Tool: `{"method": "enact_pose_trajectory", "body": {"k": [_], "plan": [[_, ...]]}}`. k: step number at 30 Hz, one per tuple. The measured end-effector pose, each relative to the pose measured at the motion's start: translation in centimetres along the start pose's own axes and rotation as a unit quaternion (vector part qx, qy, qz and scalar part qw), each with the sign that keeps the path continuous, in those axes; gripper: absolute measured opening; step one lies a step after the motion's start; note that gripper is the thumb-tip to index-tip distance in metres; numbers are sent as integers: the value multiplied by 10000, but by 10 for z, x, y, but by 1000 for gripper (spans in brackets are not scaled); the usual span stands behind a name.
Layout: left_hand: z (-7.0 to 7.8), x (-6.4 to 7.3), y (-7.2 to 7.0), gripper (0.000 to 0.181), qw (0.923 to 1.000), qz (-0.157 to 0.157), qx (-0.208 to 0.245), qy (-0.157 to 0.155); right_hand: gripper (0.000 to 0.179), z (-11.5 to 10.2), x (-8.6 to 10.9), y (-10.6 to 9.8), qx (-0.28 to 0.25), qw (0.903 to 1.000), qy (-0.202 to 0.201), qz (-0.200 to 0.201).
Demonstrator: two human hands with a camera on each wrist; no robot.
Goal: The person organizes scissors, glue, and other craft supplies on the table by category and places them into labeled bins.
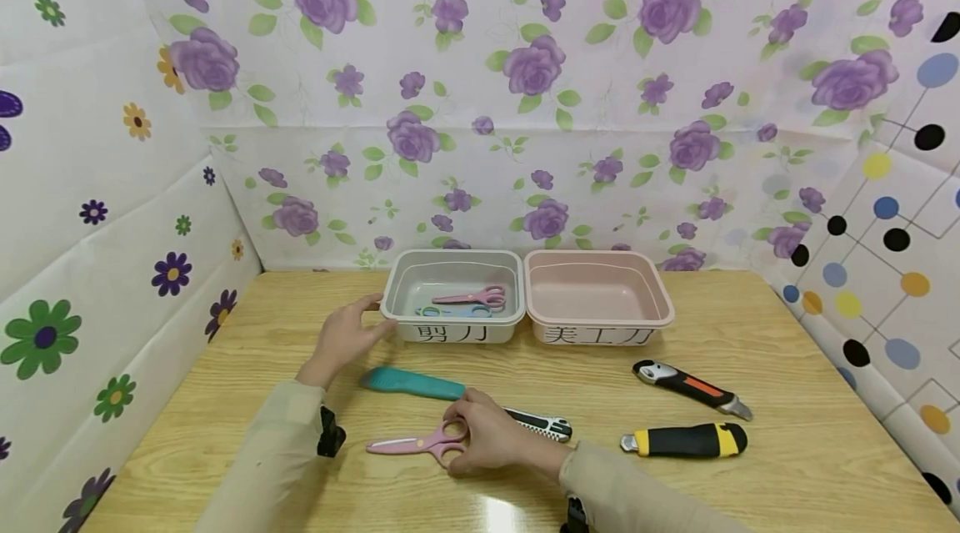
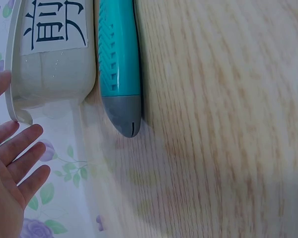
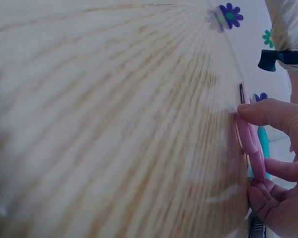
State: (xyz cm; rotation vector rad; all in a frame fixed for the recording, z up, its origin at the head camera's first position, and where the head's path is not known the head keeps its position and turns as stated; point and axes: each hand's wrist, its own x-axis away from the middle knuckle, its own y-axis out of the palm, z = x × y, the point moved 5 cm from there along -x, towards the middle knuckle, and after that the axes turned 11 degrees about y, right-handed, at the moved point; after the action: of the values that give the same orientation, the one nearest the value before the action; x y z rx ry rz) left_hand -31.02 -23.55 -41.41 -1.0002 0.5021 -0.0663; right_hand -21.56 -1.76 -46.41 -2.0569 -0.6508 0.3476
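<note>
We see the pink plastic-handled scissors [image 1: 422,441] on the pale wood-grain bench [image 1: 787,475], blades to the left, loops toward the right hand [image 1: 491,433]. Its fingers and thumb pinch across the loops, probably because these give a broad hold clear of the blades. From the low wrist view we cannot be sure whether the handles are slightly raised.

Just beyond lies the teal, grey-tipped cutter [image 1: 416,383]; the black-and-white cutter [image 1: 540,424] is partly covered by the right hand.

At the left end of the pale grey rectangular plastic bin [image 1: 450,321], the left hand [image 1: 347,341] has its fingers spread and fairly straight, thumb touching the rim, which we take as steadying. That bin's label reads "scissors", which would explain the small pink scissors [image 1: 480,297] and light-blue scissors [image 1: 453,312] inside.

Beside it stands the pale pink plastic bin [image 1: 600,323], labelled for utility knives. Farther right lie the black-and-orange cutter [image 1: 690,387] and the yellow-and-black cutter [image 1: 690,440].
</note>
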Motion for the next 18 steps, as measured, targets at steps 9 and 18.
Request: {"method": "enact_pose_trajectory", "body": {"k": [9, 18], "plan": [[1, -1, 0, 57, 9999, -77, 36, -64, 54, 2, -1, -3, -557, 9982, 134, -186], [2, 1, -1, 56, 9999, -8, 96, -33, 48, 6, -3, -5, -1043, 9942, 193, -152]]}}
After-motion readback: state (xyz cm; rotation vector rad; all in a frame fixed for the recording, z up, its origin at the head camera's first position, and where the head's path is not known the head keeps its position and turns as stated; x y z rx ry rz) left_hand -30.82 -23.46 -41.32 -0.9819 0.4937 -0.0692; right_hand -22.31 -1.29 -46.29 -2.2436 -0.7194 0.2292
